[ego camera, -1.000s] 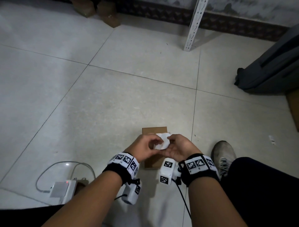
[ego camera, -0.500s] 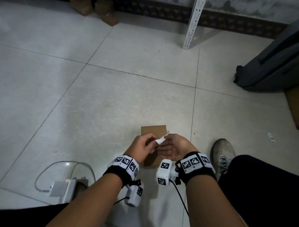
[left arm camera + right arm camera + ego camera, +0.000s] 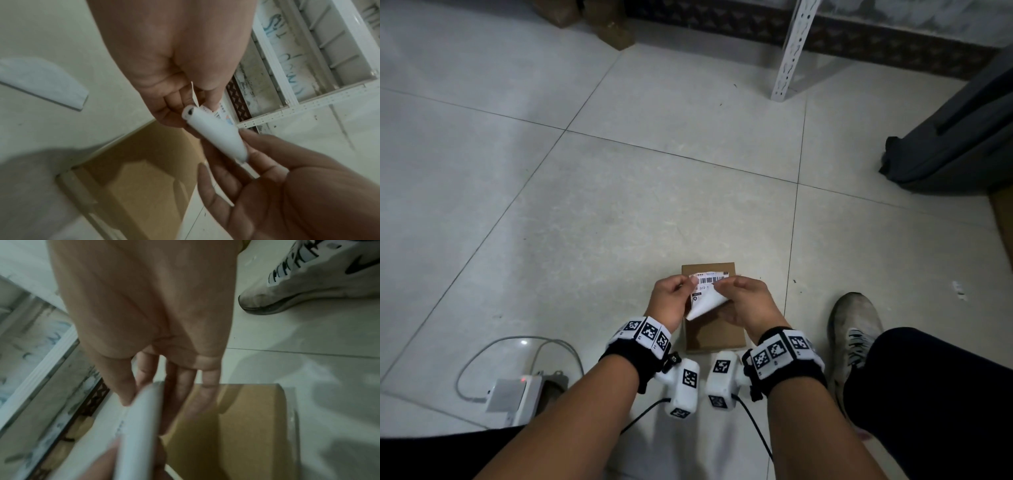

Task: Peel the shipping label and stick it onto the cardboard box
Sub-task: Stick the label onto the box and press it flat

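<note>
- Paper label (image 3: 707, 291) is pinched at both ends: left hand (image 3: 669, 301) fingers curl round one end, right hand (image 3: 748, 305) grips the other, its backing curling off.
- Cardboard box (image 3: 714, 334) lies on the floor directly beneath the fingers, long axis running away from the person.
- Both hands look equally near it.

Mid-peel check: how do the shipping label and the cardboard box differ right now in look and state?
The shipping label is white, thin and curling, with a printed barcode; the cardboard box is plain brown and rigid. The label is held above the floor, pinched by the left hand and right hand; the box lies flat on the tiled floor, untouched by either hand as far as the views show. Both are rectangular.
</note>
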A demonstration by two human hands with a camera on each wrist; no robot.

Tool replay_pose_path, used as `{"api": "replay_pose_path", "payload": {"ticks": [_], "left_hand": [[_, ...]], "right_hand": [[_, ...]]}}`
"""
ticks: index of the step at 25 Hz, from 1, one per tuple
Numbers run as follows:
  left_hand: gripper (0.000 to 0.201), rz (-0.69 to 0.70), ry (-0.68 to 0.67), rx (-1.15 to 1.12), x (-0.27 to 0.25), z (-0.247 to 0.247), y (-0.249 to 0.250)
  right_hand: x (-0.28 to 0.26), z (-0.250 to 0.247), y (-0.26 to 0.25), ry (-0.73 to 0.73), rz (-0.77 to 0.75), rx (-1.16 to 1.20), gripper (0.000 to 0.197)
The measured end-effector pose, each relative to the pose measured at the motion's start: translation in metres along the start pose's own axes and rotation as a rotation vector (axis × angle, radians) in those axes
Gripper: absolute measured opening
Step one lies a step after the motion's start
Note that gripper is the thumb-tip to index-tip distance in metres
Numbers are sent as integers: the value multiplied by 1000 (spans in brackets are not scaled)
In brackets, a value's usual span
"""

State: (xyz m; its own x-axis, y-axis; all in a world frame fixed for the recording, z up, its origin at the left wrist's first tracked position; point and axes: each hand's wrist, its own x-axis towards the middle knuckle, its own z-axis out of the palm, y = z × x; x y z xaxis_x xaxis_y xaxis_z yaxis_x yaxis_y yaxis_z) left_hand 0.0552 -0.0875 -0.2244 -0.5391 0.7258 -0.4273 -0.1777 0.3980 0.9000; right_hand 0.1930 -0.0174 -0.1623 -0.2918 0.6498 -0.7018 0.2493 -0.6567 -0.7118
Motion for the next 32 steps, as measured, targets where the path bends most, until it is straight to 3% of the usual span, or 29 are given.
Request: {"api": "replay_pose_path", "payload": {"ticks": [3, 5, 8, 12, 17, 19, 23, 25, 27, 30, 32], "left_hand": [[12, -10, -44, -8, -5, 4, 1], [12, -29, -67, -25, -9, 5, 0], [28, -69, -105, -93, -11, 5, 0], [55, -110, -151, -155, -9, -2, 4], [65, -103, -200, -36, -9, -3, 1], [57, -103, -198, -46, -9, -4, -1], [9, -158, -50, -52, 1, -5, -6], [19, -113, 32, 54, 9, -1, -9], [17, -63, 74, 146, 13, 4, -6], [10, -53, 95, 213, 18, 11, 0], [19, -8, 93, 287, 23, 12, 3]], "right_hand": [[2, 2, 7, 46, -78, -22, 17], [6, 1, 11, 76, -62, -18, 22], [14, -2, 15, 108, -30, -19, 29], [16, -4, 21, 50, -72, -46, 12], [25, -8, 30, -36, -115, -77, 44], [29, -10, 34, -72, -124, -123, 53], [32, -14, 34, -131, -164, -219, 65], [31, -15, 32, -145, -173, -264, 70], [34, -17, 32, -140, -176, -276, 72], [39, -21, 31, -96, -198, -322, 75], [40, -19, 30, -67, -235, -364, 74]]}}
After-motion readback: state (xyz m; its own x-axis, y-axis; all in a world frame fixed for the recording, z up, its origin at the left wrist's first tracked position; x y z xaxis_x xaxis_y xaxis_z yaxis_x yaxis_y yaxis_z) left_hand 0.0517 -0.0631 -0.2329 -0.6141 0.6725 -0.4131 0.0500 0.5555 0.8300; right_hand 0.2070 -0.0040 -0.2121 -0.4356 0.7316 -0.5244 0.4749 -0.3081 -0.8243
